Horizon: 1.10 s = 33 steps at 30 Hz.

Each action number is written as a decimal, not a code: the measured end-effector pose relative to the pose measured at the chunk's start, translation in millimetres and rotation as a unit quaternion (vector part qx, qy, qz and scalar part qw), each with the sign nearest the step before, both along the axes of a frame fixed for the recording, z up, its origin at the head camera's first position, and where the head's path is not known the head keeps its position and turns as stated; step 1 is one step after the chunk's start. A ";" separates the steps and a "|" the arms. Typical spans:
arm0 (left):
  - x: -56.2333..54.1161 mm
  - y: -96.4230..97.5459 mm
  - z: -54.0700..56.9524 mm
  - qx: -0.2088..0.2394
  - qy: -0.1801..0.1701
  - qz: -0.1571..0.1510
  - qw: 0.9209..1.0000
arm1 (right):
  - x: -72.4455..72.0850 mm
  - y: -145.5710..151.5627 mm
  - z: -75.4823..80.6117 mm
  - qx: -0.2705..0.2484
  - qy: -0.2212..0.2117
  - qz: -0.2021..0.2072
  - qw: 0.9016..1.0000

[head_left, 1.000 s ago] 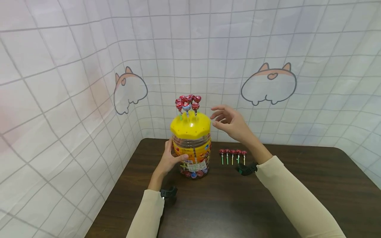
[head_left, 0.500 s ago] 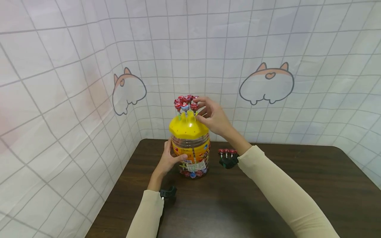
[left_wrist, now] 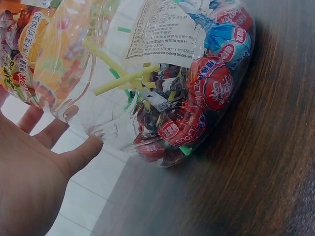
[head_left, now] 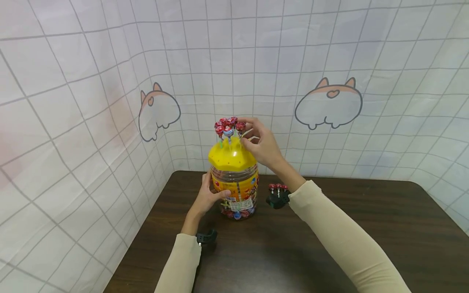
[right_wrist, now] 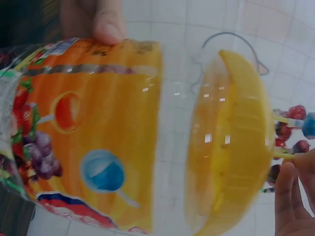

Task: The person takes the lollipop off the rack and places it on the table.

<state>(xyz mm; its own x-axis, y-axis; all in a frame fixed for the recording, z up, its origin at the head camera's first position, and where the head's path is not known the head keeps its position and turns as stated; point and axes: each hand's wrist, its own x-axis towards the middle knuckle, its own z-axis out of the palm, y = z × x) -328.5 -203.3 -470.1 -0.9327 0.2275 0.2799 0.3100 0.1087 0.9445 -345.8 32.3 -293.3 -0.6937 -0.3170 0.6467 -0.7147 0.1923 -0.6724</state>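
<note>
Lollipop (head_left: 240,126): standing upright, ten o'clock from nearer right hand (head_left: 264,144), which is pinching its stick (right_wrist: 282,155); left hand (head_left: 206,199) gripping jar (head_left: 228,181).

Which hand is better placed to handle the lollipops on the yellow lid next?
Probably the right hand: it pinches a lollipop standing above the yellow lid. The left hand grips the jar lower down, likely steadying it.

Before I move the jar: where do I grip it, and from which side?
Probably the labelled body of the jar, below the yellow lid, from the left, where the left hand holds it now. It stands upright and its round wall suits a wrapped hand. I'd avoid coming from above: lollipops stick up from the lid.
</note>
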 end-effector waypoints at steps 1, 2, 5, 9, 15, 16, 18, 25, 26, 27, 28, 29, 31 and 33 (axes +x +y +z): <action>0.1 0.0 0.0 -0.001 0.001 0.000 1.000 | 0.4 0.7 0.9 -0.008 -0.003 -0.001 1.000; 0.1 -0.1 -0.1 -0.002 0.003 0.000 1.000 | 0.6 1.8 1.9 -0.017 -0.005 0.001 1.000; -0.1 -0.6 -0.7 -0.004 0.006 -0.001 1.000 | 0.5 8.5 4.1 -0.035 -0.015 0.010 0.999; 0.2 -0.6 -0.8 -0.003 0.011 0.000 1.000 | -0.7 23.4 0.7 -0.046 -0.040 0.025 0.998; 0.5 -0.3 -0.6 0.001 0.010 -0.002 1.000 | -5.3 53.7 -20.1 -0.058 -0.104 0.059 0.991; 0.4 -0.3 -0.9 0.001 0.009 -0.001 1.000 | -6.2 58.8 -24.2 -0.057 -0.114 0.067 0.990; 0.3 -0.4 -1.1 0.000 0.010 0.000 1.000 | -7.5 68.7 -31.7 -0.050 -0.133 0.081 0.987; -1.7 -1.0 -2.0 -0.001 0.019 0.002 1.000 | -15.0 97.0 -58.7 -0.028 -0.179 0.090 0.979; -1.7 -1.0 -2.0 -0.001 0.019 0.002 1.000 | -16.3 100.7 -62.6 -0.028 -0.186 0.091 0.978; -1.7 -0.9 -1.9 0.000 0.019 0.001 1.000 | -18.0 104.5 -67.2 -0.025 -0.191 0.091 0.977; -1.6 -0.8 -1.7 -0.001 0.018 0.001 1.000 | -19.4 108.4 -71.4 -0.023 -0.197 0.091 0.976; -1.3 -0.5 -1.6 -0.001 0.017 0.001 1.000 | -21.1 112.2 -75.9 -0.021 -0.203 0.090 0.975; -0.7 -0.2 -1.1 0.001 0.016 0.000 1.000 | -24.1 119.7 -85.0 -0.018 -0.217 0.088 0.972; 0.0 -0.2 -0.6 0.001 0.015 -0.001 1.000 | -27.1 126.6 -94.5 -0.012 -0.228 0.082 0.970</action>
<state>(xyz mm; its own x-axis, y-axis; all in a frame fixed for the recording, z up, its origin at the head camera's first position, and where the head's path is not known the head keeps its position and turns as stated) -328.5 -203.5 -470.7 -0.9234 0.2283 0.3086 0.3388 0.1067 0.9348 -373.0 158.9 -387.8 -0.8509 -0.4357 0.2933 -0.3621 0.0821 -0.9285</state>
